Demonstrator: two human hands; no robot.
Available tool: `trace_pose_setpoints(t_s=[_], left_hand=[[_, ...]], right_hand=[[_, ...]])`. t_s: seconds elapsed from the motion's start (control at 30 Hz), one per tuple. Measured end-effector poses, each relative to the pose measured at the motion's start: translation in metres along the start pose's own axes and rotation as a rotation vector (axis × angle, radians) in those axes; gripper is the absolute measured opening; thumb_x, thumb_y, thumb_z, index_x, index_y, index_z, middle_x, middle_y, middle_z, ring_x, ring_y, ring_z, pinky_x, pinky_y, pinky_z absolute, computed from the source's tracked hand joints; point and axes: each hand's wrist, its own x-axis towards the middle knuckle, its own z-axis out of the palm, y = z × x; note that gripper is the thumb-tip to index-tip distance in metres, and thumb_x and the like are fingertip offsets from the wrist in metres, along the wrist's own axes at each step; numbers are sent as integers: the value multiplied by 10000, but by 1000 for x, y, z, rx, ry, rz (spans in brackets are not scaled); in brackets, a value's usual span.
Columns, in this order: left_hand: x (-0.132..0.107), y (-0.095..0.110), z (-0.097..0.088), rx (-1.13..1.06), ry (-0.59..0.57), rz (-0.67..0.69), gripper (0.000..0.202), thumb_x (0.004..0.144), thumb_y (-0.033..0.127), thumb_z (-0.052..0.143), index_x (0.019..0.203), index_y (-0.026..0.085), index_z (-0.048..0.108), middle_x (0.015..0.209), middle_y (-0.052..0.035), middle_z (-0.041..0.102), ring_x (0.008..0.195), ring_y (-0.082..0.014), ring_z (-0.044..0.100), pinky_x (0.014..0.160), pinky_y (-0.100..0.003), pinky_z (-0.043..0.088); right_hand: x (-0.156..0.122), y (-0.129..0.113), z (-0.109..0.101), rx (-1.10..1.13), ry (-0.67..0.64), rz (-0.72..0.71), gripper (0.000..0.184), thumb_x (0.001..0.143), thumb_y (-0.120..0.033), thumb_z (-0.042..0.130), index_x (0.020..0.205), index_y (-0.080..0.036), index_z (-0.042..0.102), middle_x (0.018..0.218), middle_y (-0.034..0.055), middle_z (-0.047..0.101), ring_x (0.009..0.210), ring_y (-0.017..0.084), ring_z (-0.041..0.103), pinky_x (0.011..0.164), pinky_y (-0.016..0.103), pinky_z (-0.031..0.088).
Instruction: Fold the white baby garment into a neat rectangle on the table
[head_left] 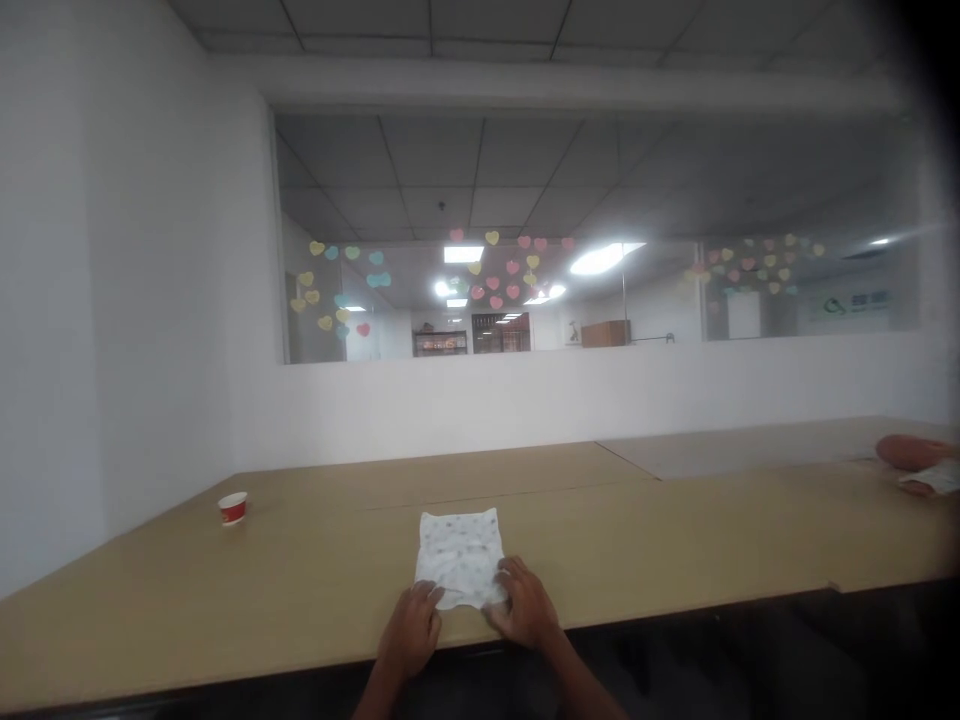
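A white square cloth [459, 548] with small dark prints lies spread on the wooden table near its front edge, its borders slightly wavy. At its lower left corner, my left hand [412, 625] has its fingers curled and closed on the cloth's edge. My right hand [525, 608] grips the lower right side, thumb and bent fingers closing on the fabric. The undersides of both hands and the pinched corners are partly hidden.
A red and white paper cup [233, 508] stands at the left of the table [315, 570]. Far right, another person's hand [909, 452] is by a white cloth [937, 478]. Behind the table rises a white wall [480, 405] with a window bearing heart-shaped stickers.
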Motion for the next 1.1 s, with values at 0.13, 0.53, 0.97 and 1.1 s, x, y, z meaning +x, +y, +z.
trace_pose_setpoints(t_s=[0.13, 0.53, 0.97, 1.1], left_hand=[[2, 3, -4, -10, -23, -7, 448, 926, 286, 506, 1356, 168, 554, 1220, -96, 636, 1152, -269, 581, 1004, -438, 508], [-1, 4, -9, -44, -103, 23, 431, 951, 404, 521, 1293, 152, 593, 1296, -118, 593, 1209, -329, 524, 1035, -555, 421], [23, -34, -68, -605, -390, -165, 329, 775, 205, 492, 1053, 220, 667, 1099, -44, 639, 1047, -196, 594, 961, -322, 486], [96, -72, -47, -635, -283, -346, 315, 785, 376, 585, 1020, 193, 687, 1026, -76, 658, 1035, -241, 602, 934, -349, 500]], right_hand=[[-1, 4, 0, 28, -85, -78, 372, 765, -457, 668, 972, -148, 679, 1123, 117, 643, 1152, 281, 519, 1032, 380, 412], [-31, -2, -18, -39, -327, 129, 845, 697, -506, 760, 1411, -136, 502, 1383, 136, 510, 1313, 320, 403, 1158, 442, 290], [-2, 17, -50, 434, -242, 101, 262, 852, -269, 511, 1007, -208, 714, 1029, 81, 668, 1000, 234, 601, 927, 373, 457], [55, 47, -28, 650, -329, 328, 430, 826, -509, 579, 985, -135, 718, 1023, 122, 672, 1002, 285, 609, 915, 386, 463]])
